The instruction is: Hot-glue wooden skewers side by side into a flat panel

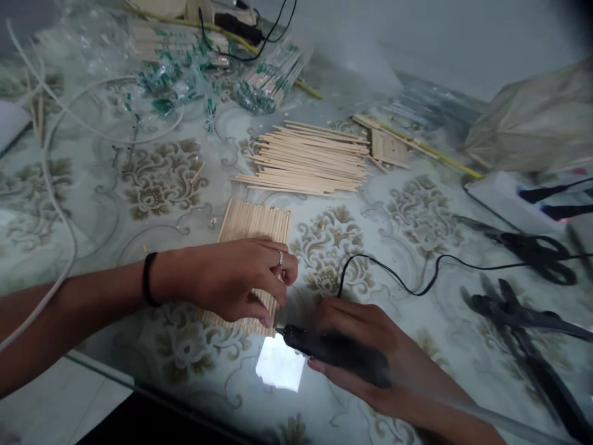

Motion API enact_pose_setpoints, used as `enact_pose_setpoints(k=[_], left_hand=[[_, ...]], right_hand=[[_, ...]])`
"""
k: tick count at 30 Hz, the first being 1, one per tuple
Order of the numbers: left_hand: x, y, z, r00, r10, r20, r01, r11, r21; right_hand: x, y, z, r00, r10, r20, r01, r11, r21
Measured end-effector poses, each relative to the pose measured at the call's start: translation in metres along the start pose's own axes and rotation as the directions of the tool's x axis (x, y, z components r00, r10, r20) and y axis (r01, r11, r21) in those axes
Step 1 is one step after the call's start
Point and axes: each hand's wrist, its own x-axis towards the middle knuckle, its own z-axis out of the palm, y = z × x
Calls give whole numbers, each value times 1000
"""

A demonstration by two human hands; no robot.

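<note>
A flat panel of wooden sticks (254,217) laid side by side rests on the glass tabletop. Over its near right part is my left hand (231,275), fingers bent and thumb and fingertips pressed on the sticks along the right edge. My right hand (365,340) is wrapped round a black glue gun (336,352), tilted with its metal tip at the near right corner of the panel. Whether the tip touches the wood I cannot tell. Beyond the panel lies a loose pile of wooden sticks (310,157).
Scissors (523,244) and black-handled pliers (519,309) lie at right, near a white power strip (509,201). The glue gun's black cord (412,290) runs right. Wrapped stick bundles (273,74) and plastic scraps stand at the back; a white cable (58,204) crosses my left forearm.
</note>
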Motion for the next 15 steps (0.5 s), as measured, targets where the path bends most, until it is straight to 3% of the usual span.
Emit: enact_pose_setpoints(k=[15], left_hand=[[-1, 0, 3, 1000, 8, -20, -8, 1000, 2]], right_hand=[[3, -7, 6, 993, -121, -19, 119, 989, -91]])
